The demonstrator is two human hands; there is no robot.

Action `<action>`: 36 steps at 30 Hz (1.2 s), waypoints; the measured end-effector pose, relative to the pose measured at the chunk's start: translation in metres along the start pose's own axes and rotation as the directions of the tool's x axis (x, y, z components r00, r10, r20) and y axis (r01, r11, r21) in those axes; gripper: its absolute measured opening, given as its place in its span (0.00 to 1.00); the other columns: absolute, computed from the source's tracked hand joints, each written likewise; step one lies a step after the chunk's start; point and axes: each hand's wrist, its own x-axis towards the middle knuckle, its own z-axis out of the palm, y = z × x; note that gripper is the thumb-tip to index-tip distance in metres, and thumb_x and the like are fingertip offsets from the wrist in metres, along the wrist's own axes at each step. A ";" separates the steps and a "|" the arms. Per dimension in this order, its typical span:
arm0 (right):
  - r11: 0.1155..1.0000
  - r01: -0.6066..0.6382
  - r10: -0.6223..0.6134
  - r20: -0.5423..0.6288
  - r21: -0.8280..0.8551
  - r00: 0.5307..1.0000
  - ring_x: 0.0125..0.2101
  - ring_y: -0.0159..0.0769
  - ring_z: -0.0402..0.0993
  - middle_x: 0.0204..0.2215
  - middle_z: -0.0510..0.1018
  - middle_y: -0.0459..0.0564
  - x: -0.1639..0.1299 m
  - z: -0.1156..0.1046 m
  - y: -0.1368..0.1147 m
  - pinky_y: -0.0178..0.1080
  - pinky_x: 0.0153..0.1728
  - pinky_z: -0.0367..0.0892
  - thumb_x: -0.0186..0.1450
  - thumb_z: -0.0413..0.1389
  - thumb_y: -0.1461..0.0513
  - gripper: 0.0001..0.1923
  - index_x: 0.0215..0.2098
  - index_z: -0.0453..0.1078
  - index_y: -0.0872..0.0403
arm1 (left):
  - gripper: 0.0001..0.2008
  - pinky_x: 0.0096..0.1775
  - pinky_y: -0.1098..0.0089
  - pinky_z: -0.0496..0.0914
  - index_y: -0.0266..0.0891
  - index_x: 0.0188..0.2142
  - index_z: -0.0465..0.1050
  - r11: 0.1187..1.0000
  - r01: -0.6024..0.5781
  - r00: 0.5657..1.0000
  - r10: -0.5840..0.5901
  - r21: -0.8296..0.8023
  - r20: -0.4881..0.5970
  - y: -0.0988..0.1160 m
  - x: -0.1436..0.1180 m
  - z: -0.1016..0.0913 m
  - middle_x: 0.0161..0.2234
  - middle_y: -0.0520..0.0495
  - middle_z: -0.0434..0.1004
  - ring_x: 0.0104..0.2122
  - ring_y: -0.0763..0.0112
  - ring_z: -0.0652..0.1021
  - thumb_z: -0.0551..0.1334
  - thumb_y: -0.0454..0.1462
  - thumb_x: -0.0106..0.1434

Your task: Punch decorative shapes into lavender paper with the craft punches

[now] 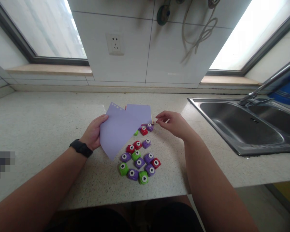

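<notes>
My left hand (96, 130) is closed on the edge of a light purple sheet of paper (118, 129), thumb on top. That sheet is held tilted above the counter, and a row of small punched holes runs along its upper edge. Behind it lies a stack of paper (141, 112) with a purple sheet on top, partly covered. Just right of the stack hovers my right hand (172, 124), fingers loosely bent and apart, with nothing visible in them. Several small craft punches (140, 162) in purple, red and green, with white buttons, stand below; the sheet hides some.
The speckled counter (38, 129) runs up to a tiled wall with a socket (115, 44). At the right is a steel double sink (232, 125) with a faucet (268, 80). A looped cable (203, 33) hangs above. The counter's front edge is close to my body.
</notes>
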 end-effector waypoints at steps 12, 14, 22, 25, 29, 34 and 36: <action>0.989 0.040 -0.070 0.217 0.140 0.974 0.31 0.34 0.74 0.32 0.82 0.49 -0.004 0.019 -0.013 0.38 0.34 0.67 0.68 0.59 0.57 0.10 0.43 0.79 0.53 | 0.15 0.34 0.68 0.80 0.31 0.46 0.78 1.000 0.005 1.000 -0.005 0.013 0.014 -0.002 0.003 -0.005 0.37 0.39 0.85 0.30 0.63 0.83 0.70 0.36 0.60; 0.987 0.045 -0.092 0.316 0.153 0.944 0.32 0.34 0.74 0.34 0.82 0.49 -0.005 0.022 -0.016 0.37 0.34 0.67 0.68 0.60 0.57 0.10 0.43 0.79 0.53 | 0.15 0.34 0.67 0.80 0.32 0.45 0.78 1.000 0.002 1.000 -0.003 0.012 0.030 -0.002 0.003 -0.005 0.37 0.39 0.85 0.30 0.63 0.83 0.70 0.36 0.60; 0.991 0.097 -0.134 0.565 0.094 0.814 0.31 0.33 0.73 0.33 0.80 0.47 -0.005 0.022 -0.022 0.36 0.32 0.65 0.60 0.69 0.53 0.16 0.43 0.80 0.51 | 0.14 0.34 0.69 0.79 0.32 0.42 0.78 1.000 -0.010 0.999 0.009 0.027 0.045 -0.004 0.004 -0.005 0.37 0.41 0.85 0.30 0.65 0.83 0.72 0.37 0.58; 0.987 0.142 -0.162 0.574 0.080 0.802 0.32 0.34 0.73 0.35 0.81 0.48 -0.004 0.026 -0.023 0.36 0.33 0.65 0.62 0.67 0.55 0.13 0.42 0.80 0.52 | 0.15 0.35 0.69 0.79 0.32 0.43 0.78 0.999 -0.016 0.999 0.014 0.042 0.049 -0.005 0.002 -0.003 0.37 0.41 0.85 0.30 0.66 0.82 0.73 0.38 0.57; 0.988 0.151 -0.151 0.551 0.046 0.821 0.31 0.34 0.73 0.35 0.81 0.48 -0.004 0.027 -0.023 0.36 0.33 0.65 0.63 0.65 0.58 0.13 0.46 0.79 0.51 | 0.14 0.34 0.71 0.78 0.33 0.40 0.78 0.999 -0.016 0.999 0.013 0.045 0.052 -0.004 0.001 0.000 0.35 0.42 0.84 0.29 0.68 0.82 0.74 0.38 0.57; 0.988 0.123 -0.151 0.524 0.089 0.838 0.35 0.34 0.74 0.42 0.82 0.48 -0.006 0.021 -0.024 0.36 0.36 0.67 0.61 0.57 0.70 0.21 0.50 0.78 0.50 | 0.14 0.33 0.71 0.78 0.33 0.41 0.79 0.999 -0.022 0.998 0.019 0.046 0.052 -0.005 0.002 -0.001 0.33 0.44 0.84 0.29 0.69 0.81 0.74 0.38 0.57; 0.988 0.122 -0.154 0.496 0.097 0.854 0.39 0.35 0.76 0.46 0.82 0.49 -0.006 0.019 -0.024 0.37 0.39 0.67 0.60 0.55 0.72 0.23 0.50 0.77 0.50 | 0.15 0.33 0.70 0.78 0.33 0.42 0.79 0.999 -0.020 0.999 0.018 0.046 0.047 -0.005 0.002 -0.001 0.34 0.44 0.84 0.29 0.68 0.82 0.74 0.38 0.57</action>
